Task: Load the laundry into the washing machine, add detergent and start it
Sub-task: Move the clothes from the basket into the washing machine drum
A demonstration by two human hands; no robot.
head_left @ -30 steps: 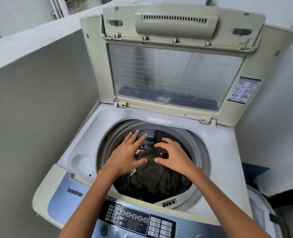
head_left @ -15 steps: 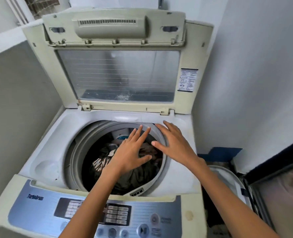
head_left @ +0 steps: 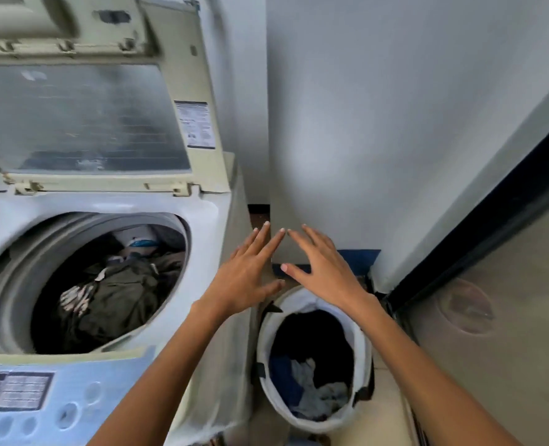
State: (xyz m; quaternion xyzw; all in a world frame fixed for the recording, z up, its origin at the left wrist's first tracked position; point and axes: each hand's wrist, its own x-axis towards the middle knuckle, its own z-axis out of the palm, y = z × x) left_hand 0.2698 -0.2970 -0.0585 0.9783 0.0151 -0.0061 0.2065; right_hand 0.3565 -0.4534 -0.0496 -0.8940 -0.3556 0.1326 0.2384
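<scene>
The top-loading washing machine (head_left: 202, 217) stands at the left with its lid (head_left: 83, 114) raised. Dark olive clothes (head_left: 119, 294) lie in its drum. On the floor to its right sits a white laundry basket (head_left: 265, 342) holding blue and grey garments (head_left: 315, 391). My left hand (head_left: 244, 278) and my right hand (head_left: 324, 268) hover side by side above the basket's far rim, both empty, fingers straight and spread, palms down.
The machine's control panel (head_left: 25, 394) is at the lower left. A white wall corner (head_left: 363, 123) rises behind the basket, with a blue object (head_left: 360, 255) at its foot. A dark-edged panel or door (head_left: 508, 284) stands at the right.
Both hands left the drum and swung right, from over the clothes to above the laundry basket. The camera turned right with them, bringing the basket into view.
</scene>
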